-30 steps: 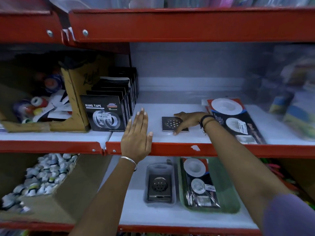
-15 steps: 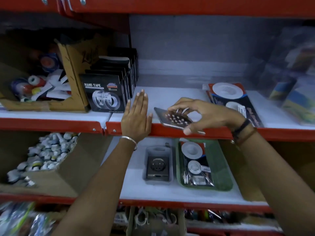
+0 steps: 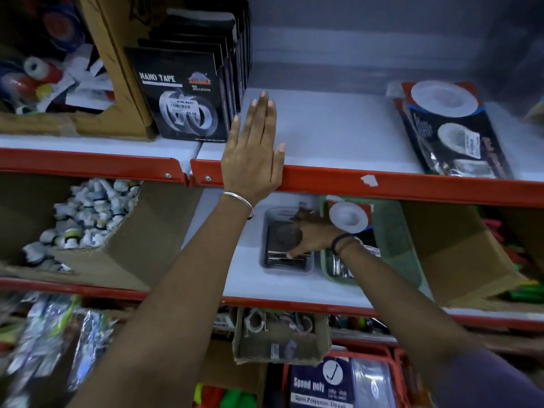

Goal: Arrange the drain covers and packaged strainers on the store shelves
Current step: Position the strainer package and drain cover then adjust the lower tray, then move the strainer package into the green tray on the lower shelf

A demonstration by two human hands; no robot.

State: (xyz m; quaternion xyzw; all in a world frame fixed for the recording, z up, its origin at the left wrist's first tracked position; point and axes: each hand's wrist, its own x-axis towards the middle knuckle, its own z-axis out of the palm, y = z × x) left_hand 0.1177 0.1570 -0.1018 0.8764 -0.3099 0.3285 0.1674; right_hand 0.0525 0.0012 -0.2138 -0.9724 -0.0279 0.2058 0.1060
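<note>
Head view: our left hand (image 3: 253,151) lies flat and open, palm down, on the red lip of the upper shelf (image 3: 412,184), beside the tape boxes (image 3: 182,92) and gripping nothing. Our right hand (image 3: 309,232) reaches into the lower shelf (image 3: 244,278), fingers spread over a drain cover (image 3: 284,235) lying in a small clear tray (image 3: 265,231); whether the fingers pinch the cover or merely rest on it we cannot tell, since the hand hides most of it.

Just right of the tray, a strainer pack (image 3: 348,217) lies in a green tray (image 3: 394,240). A second strainer pack (image 3: 450,128) lies on the upper shelf at far right, well apart from our left hand.

We judge the cover to be stiff metal, thin, light for its look, smooth and likely slippery flat on plastic. Pinching two opposite edges seems best, or hooking a fingertip in its holes. The packs look light and floppy, with crinkly film, so we would take them by the card edge rather than the bulging strainer.
</note>
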